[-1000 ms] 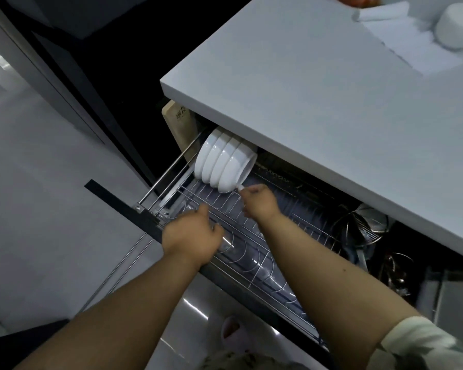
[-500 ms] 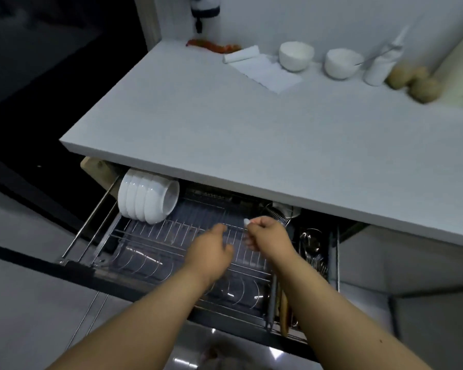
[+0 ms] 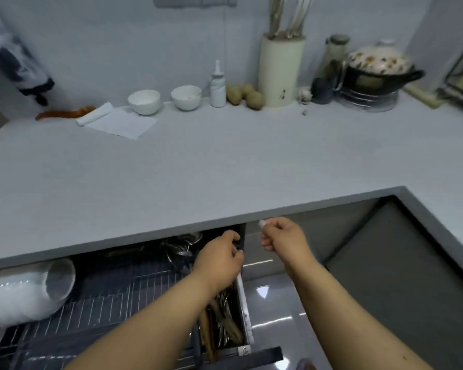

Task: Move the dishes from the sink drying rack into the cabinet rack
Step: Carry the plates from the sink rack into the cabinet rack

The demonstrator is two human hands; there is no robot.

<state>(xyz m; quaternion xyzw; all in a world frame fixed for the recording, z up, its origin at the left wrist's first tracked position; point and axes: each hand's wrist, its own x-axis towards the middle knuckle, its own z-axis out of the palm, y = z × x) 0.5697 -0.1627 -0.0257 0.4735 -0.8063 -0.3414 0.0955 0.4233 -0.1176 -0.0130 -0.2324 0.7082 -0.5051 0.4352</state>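
Note:
Several white bowls [image 3: 30,289] lie stacked on their sides at the left end of the pulled-out wire cabinet rack [image 3: 112,297], under the countertop edge. My left hand [image 3: 219,259] hovers over the rack's right end, above the cutlery compartment [image 3: 225,332]; its fingers are loosely curled and it holds nothing. My right hand [image 3: 284,239] is further right, beyond the rack and just below the counter edge, fingers curled in. A small pale spot shows at its fingertips; I cannot tell what it is. No sink drying rack is visible.
The grey countertop [image 3: 225,169] overhangs the rack. Along its back stand two white bowls [image 3: 144,101] [image 3: 186,97], a small bottle [image 3: 218,86], potatoes [image 3: 245,96], a knife block [image 3: 281,70], a lidded pot [image 3: 377,68] and a paper towel [image 3: 118,121]. Glossy floor [image 3: 275,303] lies right of the rack.
Both hands have drawn away from the stacked bowls and moved right along the rack. The view has swung up and right, bringing the counter's back wall into sight.

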